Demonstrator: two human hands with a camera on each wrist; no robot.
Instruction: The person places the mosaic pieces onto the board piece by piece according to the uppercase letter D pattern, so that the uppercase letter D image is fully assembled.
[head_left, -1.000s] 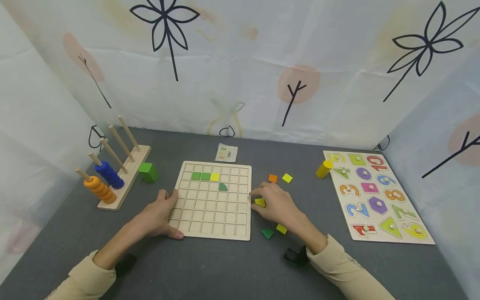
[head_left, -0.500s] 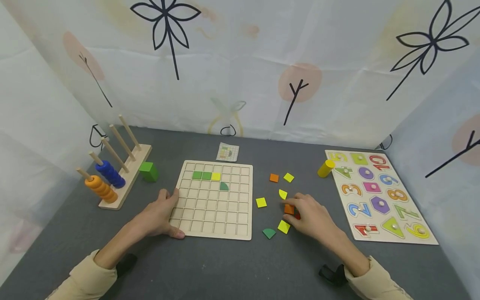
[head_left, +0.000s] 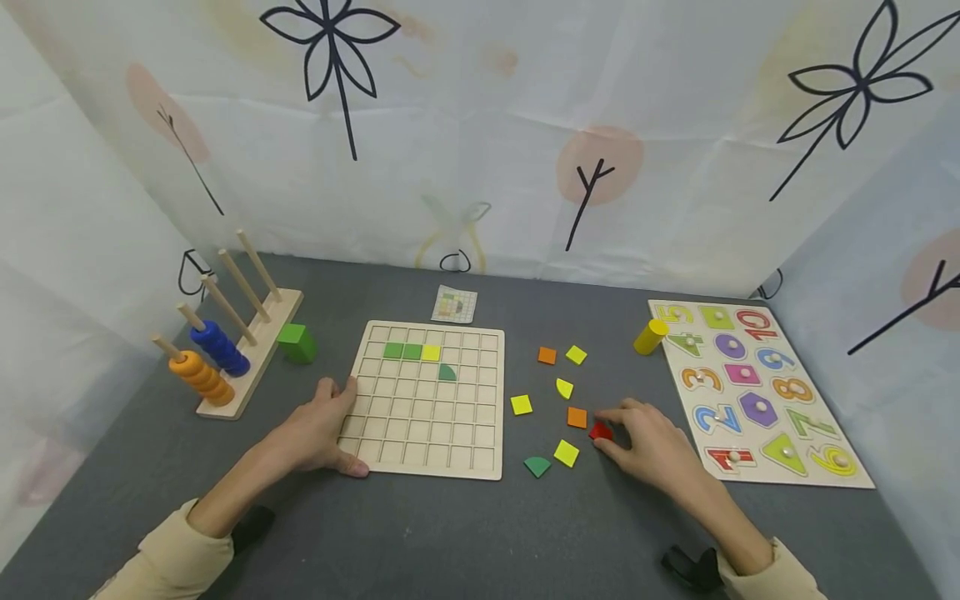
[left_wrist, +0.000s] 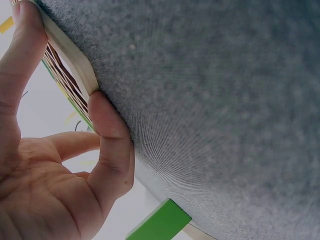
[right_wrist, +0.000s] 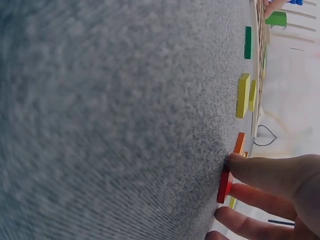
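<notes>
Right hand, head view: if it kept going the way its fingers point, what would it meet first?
The right hand points left, fingertips already at the red tile. That comes first; just beyond it lies the orange tile, then probably the grid board, though depth is unclear.

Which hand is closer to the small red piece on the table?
The right hand: its fingers touch the red piece. The left hand is far across, holding the grid board at its left edge.

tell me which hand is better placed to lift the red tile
Right, probably. The right hand already has fingertips on the red tile on the grey mat. The left hand grips the grid board at its left edge, far from the loose tiles.
</notes>
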